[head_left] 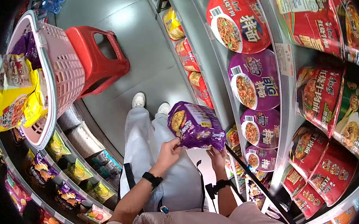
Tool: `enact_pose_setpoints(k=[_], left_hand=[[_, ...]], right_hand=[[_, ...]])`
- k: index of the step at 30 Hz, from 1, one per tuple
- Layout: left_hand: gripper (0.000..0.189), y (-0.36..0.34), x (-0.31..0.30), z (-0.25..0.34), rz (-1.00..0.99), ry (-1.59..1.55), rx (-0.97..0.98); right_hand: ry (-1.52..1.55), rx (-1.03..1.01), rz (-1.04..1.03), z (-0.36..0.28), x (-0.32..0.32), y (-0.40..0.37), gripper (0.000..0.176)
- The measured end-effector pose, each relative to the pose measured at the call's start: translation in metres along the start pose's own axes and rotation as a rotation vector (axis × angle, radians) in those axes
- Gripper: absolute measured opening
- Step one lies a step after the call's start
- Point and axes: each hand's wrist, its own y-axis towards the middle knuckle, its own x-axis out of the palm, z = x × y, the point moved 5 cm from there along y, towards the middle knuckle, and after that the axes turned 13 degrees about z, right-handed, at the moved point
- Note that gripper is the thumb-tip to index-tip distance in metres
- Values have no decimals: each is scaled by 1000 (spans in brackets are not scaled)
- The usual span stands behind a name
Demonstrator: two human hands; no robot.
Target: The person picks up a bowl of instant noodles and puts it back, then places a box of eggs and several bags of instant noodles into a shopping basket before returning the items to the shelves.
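A purple multipack of instant noodles [203,128] is held in front of my body, its barcode label facing up. My left hand [169,153] pinches its near left corner. My right hand [218,160] grips its near right edge, with some fingers hidden beneath the pack. Both wrists wear black bands. To the right of the pack stand purple noodle bowls [255,82] and a red noodle bowl [239,22] on a shelf.
A pink basket [67,61] with yellow and purple packs rests by a red stool [101,59] at left. Snack bags [75,171] line the lower-left shelves. Red noodle packs [319,97] fill the right shelf. Grey tiled floor [124,6] stretches ahead.
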Motion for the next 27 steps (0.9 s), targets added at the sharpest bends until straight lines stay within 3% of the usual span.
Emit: enact_pose_setpoints(k=[3,7,9,10,11,12,17,23,27], left_hand=[[21,-26,-45,-22,150,-101,-126],[25,-59,-129,2,333,-292,-186],[27,-78,-178,75,408,-380,-191],[23,-85,-194,40,413,-374,-201],[15,-94,-215,61,414,-418,-189],[11,-105,-236,90,441,-453,-164],[1,-154,-321,209,496,-543,39],[2,-196,-414,329,606,-448,374],[14,-201,-475,409,813,-309,516]], right_hand=[[-513,-181,-219,-19,46,-18,34],[-602,-303,-454,-54,132,-84,25],[-598,-374,-636,-69,170,-117,19],[-569,-406,-684,-80,191,-140,16],[-540,-438,-723,-95,211,-168,15],[-566,-522,-760,-115,235,-205,25],[-262,-681,-927,-195,314,-347,24],[-178,-763,-1134,-263,395,-469,20],[-50,-881,-1276,-300,458,-540,22]])
